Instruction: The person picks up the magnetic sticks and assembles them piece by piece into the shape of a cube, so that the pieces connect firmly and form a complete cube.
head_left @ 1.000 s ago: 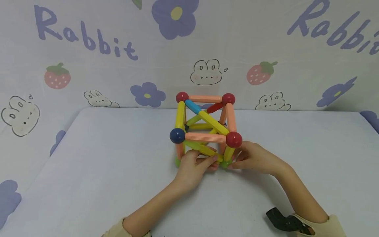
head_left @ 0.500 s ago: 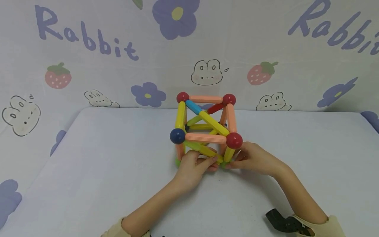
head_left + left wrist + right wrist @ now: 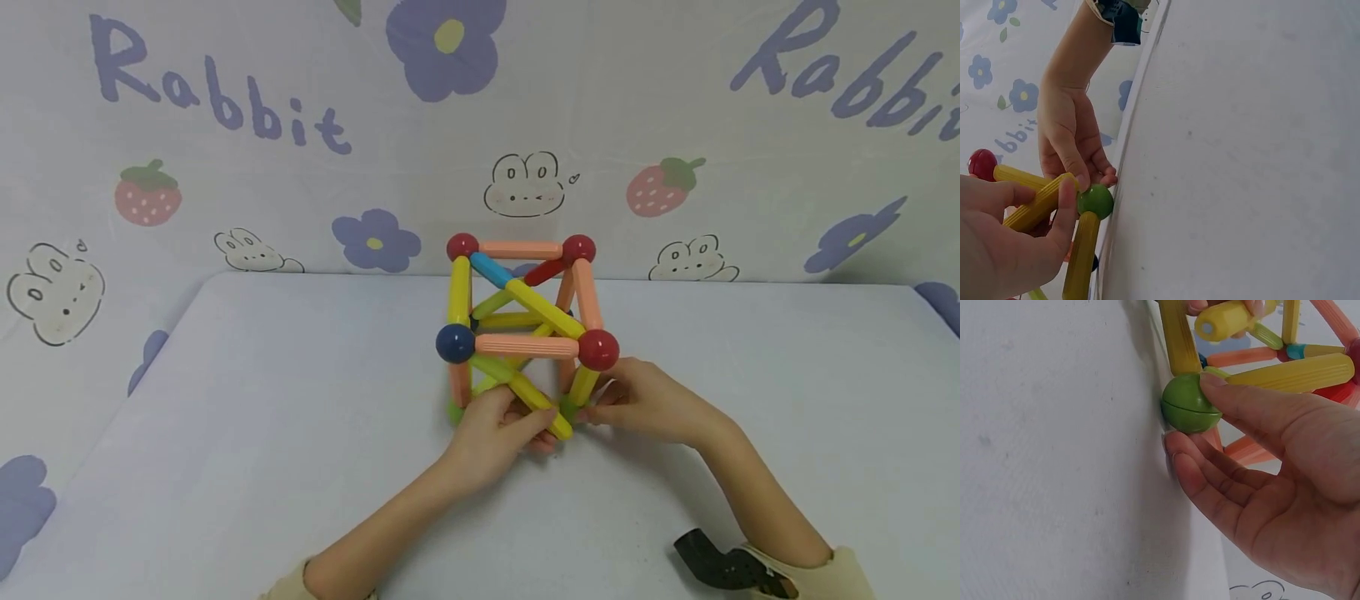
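Note:
A cube-shaped frame of magnetic sticks and balls stands on the table, with a red ball (image 3: 598, 350) and a dark blue ball (image 3: 455, 343) at its near upper corners. My left hand (image 3: 480, 442) pinches a yellow stick (image 3: 1038, 206) low on the near face. This stick's tip is apart from the green ball (image 3: 1191, 403) at the near right bottom corner, and its round end shows in the right wrist view. My right hand (image 3: 660, 404) holds that green ball between thumb and fingers. Other yellow sticks (image 3: 1300, 372) still meet the ball.
The white table (image 3: 225, 433) spreads around the frame. Behind it hangs a cloth (image 3: 300, 192) printed with rabbits, flowers and strawberries. A black strap-like piece (image 3: 720, 562) sits at the right sleeve.
The left hand has drawn the yellow stick's lower end toward the person, off the green ball. The frame's near upper edge has shifted slightly right. My right hand stays at the ball.

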Demonstrator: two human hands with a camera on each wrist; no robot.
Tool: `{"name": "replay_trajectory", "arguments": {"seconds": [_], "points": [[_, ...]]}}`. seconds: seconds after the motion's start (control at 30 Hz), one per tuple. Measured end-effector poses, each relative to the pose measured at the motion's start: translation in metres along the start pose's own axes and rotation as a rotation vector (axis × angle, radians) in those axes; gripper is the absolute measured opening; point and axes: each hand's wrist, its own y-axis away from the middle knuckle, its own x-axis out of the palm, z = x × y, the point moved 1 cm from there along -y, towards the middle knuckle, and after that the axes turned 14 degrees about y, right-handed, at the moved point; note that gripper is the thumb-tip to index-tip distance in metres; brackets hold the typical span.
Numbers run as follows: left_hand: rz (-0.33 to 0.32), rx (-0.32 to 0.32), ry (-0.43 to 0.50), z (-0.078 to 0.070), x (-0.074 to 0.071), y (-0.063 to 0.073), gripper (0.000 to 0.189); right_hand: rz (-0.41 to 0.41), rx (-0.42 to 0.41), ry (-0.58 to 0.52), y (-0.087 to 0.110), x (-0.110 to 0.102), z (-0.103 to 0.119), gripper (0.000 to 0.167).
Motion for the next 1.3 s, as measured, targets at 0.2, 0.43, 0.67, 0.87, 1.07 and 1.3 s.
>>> {"name": "replay_trajectory", "arguments": {"seconds": [0.2,0.43,0.67,0.87,1.07,1.3], "points": [[-0.080,0.052,0.143,-0.003,0.002,0.001,0.029,0.012,0.010,-0.038,0.000,0.000,-0.002,0.041],[-0.087,0.115,0.256,-0.007,0.008,0.006,0.035,0.000,0.023,-0.018,0.002,-0.001,-0.005,0.040],[-0.053,0.006,0.029,-0.011,0.014,0.015,0.042,-0.079,0.036,0.066,0.005,-0.009,-0.003,0.042],[0.076,-0.109,-0.138,-0.016,0.017,0.019,0.040,-0.144,0.008,-0.010,0.008,-0.015,0.004,0.034],[0.114,-0.142,-0.342,-0.032,0.014,0.011,0.037,-0.148,0.002,-0.036,0.009,-0.018,0.008,0.028],[0.134,-0.074,-0.702,-0.042,0.025,-0.011,0.033,-0.146,-0.010,-0.048,0.009,-0.019,0.010,0.027]]}}
